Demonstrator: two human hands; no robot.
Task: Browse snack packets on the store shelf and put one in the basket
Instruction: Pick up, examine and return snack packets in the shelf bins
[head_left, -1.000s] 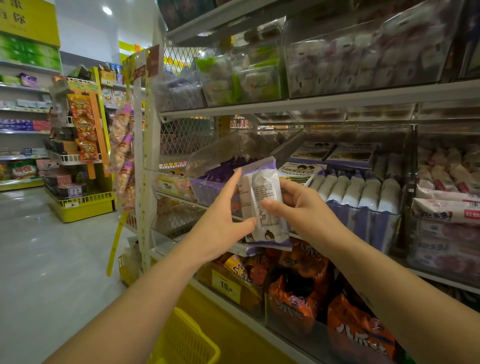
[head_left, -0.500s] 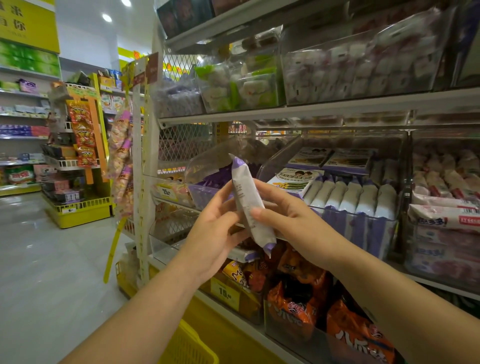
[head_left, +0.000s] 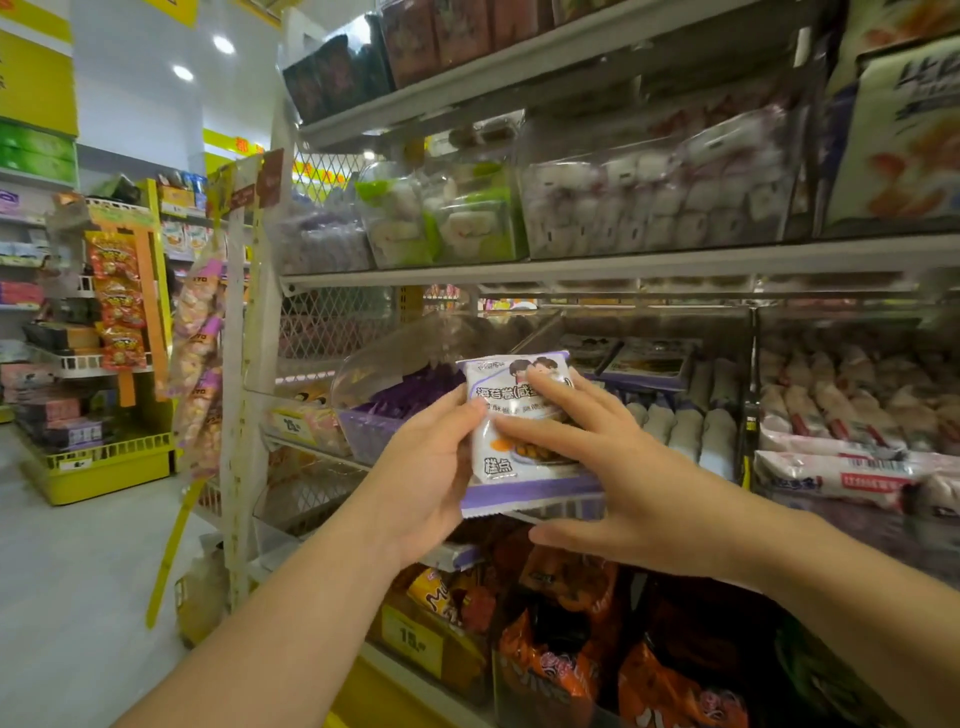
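Snack packet (head_left: 511, 460) held up in front of shelf (head_left: 597, 262), front face toward camera, white with purple band along bottom edge. Left hand (head_left: 434, 467) grips packet's left edge, thumb on front, other fingers hidden behind it. Right hand (head_left: 628, 467) lies flat on packet front, fingers straight and spread, thumb apart below bottom edge. Behind packet: clear bin (head_left: 363, 374) of purple packets. Orange bags (head_left: 561, 670) on lower shelf beneath hands.

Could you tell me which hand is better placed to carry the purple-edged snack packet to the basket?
Probably the left hand: it grips the white, purple-edged plastic snack packet at its left edge, while the right hand only lays straight fingers across the front.
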